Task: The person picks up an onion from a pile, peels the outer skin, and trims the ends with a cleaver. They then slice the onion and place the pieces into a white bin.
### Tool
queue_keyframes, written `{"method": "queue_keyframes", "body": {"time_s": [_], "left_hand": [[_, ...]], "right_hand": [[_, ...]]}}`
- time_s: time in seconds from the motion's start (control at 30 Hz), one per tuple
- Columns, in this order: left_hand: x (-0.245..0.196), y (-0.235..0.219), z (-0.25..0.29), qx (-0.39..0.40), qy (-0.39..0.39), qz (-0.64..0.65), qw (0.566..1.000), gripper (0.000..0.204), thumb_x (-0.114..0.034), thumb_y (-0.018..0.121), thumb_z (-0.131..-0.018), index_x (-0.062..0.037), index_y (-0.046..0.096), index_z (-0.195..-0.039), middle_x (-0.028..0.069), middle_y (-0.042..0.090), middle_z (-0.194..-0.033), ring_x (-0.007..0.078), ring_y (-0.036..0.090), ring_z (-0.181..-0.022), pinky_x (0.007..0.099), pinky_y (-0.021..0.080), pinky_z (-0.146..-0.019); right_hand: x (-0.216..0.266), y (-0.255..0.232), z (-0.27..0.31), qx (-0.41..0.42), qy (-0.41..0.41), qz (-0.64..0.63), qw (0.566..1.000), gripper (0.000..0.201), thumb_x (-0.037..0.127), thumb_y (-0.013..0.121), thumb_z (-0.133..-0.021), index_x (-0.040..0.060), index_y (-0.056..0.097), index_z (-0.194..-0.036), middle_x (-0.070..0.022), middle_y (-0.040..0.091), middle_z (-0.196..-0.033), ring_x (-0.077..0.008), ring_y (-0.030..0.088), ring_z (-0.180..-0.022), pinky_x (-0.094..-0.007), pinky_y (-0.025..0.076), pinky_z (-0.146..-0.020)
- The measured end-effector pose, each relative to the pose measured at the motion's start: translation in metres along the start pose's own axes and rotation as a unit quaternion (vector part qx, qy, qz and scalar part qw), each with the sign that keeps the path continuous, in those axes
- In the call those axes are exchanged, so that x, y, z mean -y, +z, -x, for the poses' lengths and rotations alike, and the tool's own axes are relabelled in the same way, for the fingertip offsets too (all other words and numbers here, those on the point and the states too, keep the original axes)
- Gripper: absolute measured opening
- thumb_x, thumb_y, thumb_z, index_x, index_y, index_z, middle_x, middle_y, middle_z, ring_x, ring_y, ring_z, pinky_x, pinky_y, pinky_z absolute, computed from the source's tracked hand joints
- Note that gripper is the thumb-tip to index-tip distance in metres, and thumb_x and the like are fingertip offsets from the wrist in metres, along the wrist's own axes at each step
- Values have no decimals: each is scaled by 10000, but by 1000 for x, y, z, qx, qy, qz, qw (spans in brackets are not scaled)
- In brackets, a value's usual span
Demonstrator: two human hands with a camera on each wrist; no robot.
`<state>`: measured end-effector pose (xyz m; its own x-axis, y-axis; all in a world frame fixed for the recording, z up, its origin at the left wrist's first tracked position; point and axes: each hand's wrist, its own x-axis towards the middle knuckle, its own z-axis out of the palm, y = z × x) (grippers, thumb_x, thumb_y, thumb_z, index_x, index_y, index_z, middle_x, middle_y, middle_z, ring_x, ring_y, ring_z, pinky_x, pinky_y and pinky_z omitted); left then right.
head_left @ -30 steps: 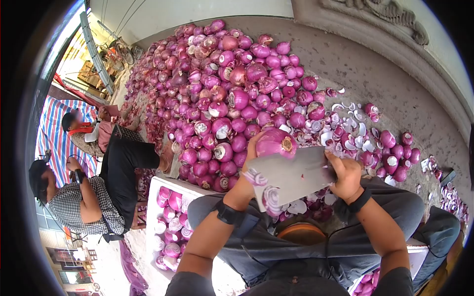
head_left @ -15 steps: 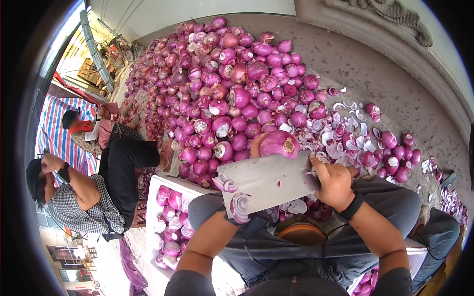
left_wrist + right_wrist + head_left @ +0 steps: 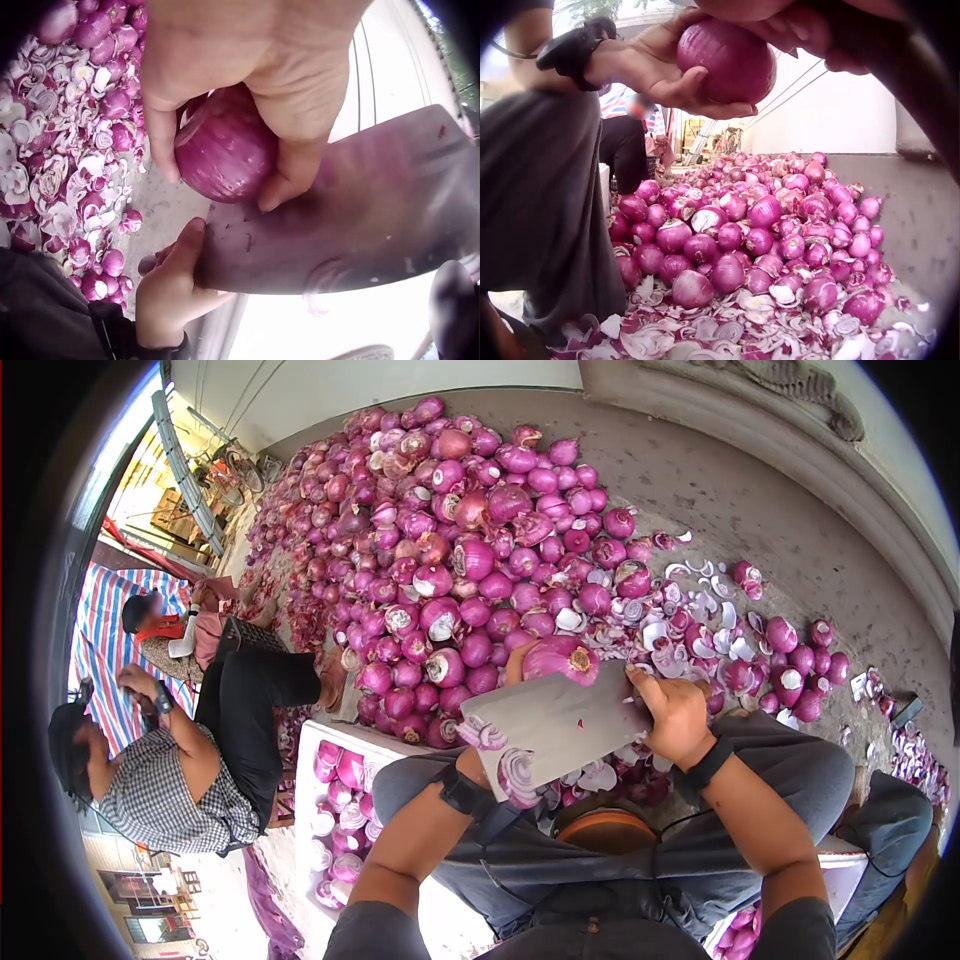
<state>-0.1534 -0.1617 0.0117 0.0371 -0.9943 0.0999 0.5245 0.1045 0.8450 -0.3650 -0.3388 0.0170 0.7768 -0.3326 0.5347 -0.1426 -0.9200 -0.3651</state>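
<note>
My left hand (image 3: 247, 52) grips a large red onion (image 3: 229, 146) between thumb and fingers; in the head view the cleaver blade hides most of that hand below the onion (image 3: 560, 659). The right hand (image 3: 672, 715) holds a wide cleaver (image 3: 555, 728) by its handle end, the blade slanting across in front of the left hand. Onion slices (image 3: 518, 772) cling to the blade's far left corner. In the right wrist view the left hand (image 3: 649, 71) cups the onion (image 3: 726, 61) from below.
A big heap of onions (image 3: 400, 570) lies ahead, with cut scraps (image 3: 660, 635) to its right. A white box (image 3: 310, 800) of onions stands at left. An orange-rimmed container (image 3: 612, 822) is between the knees. Two people (image 3: 165, 780) sit at the left.
The cleaver moved from beside the onion, leftward and then slightly back, and its blade now covers more of the left hand. The onion remains gripped. The seated person's raised hand shifted.
</note>
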Motion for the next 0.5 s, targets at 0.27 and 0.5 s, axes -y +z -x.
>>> {"method": "queue_keyframes", "body": {"time_s": [0.27, 0.5], "left_hand": [[14, 10, -32, -196, -145, -60, 968, 874, -68, 745, -735, -102, 193, -1411, 153, 482, -1269, 272, 527, -1144, 418, 527, -854], [-44, 32, -17, -68, -272, 129, 951, 1003, -144, 836, -593, -81, 251, -1405, 125, 438, -1327, 250, 489, -1186, 398, 423, -995]], "right_hand": [[-24, 3, 17, 14, 14, -26, 999, 564, 88, 672, -589, 36, 570, -1141, -71, 554, -631, -272, 566, -574, -390, 437, -536], [-67, 0, 30, 47, 229, 56, 971, 373, 104, 646, -704, 55, 589, -1070, -169, 636, -754, -350, 623, -672, -441, 477, -604]]}}
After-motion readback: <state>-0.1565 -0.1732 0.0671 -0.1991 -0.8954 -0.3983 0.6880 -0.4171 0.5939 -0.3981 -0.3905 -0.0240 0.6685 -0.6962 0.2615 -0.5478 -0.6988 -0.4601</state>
